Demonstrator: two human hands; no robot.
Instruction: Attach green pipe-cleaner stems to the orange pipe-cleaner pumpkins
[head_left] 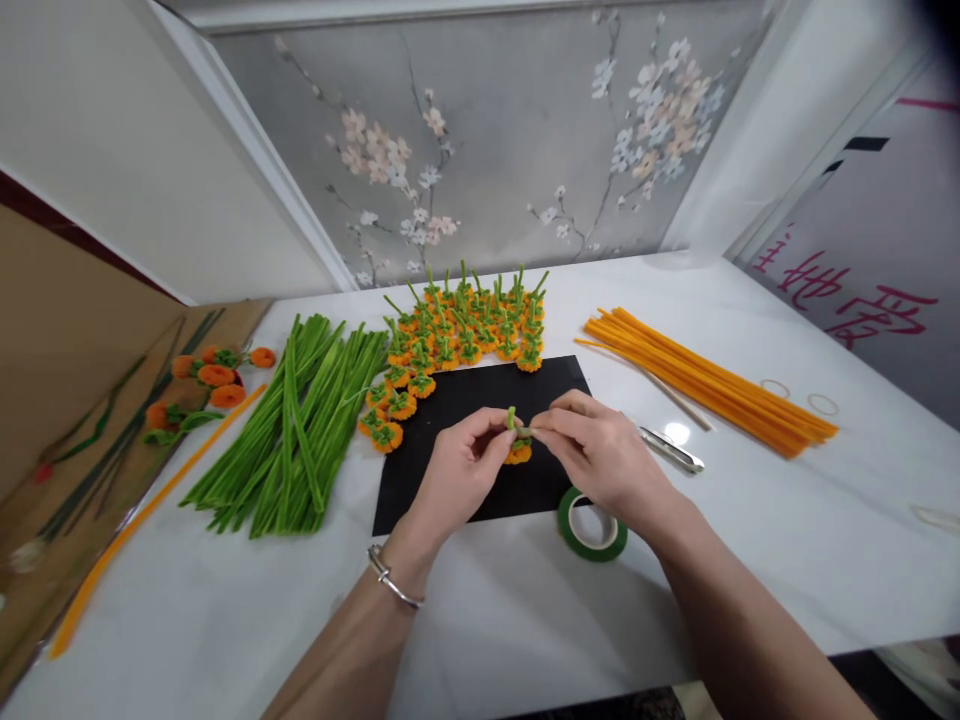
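Observation:
Above a black mat, both hands meet at a small orange pipe-cleaner flower with a short green stem pointing up. My left hand is closed in a pinch at the flower's stem. Thumb and fingers of my right hand pinch a short, pale green strip that lies against the stem; its exact kind is hard to make out. The flower's orange head hangs below the fingertips. A roll of green floral tape lies just below my right hand.
Several finished orange flowers stand stem-up behind the mat. Green pipe cleaners lie to the left, orange pipe cleaners to the right. Near my right hand are a metal clipper-like tool and a thin stick. A wall panel bounds the table behind.

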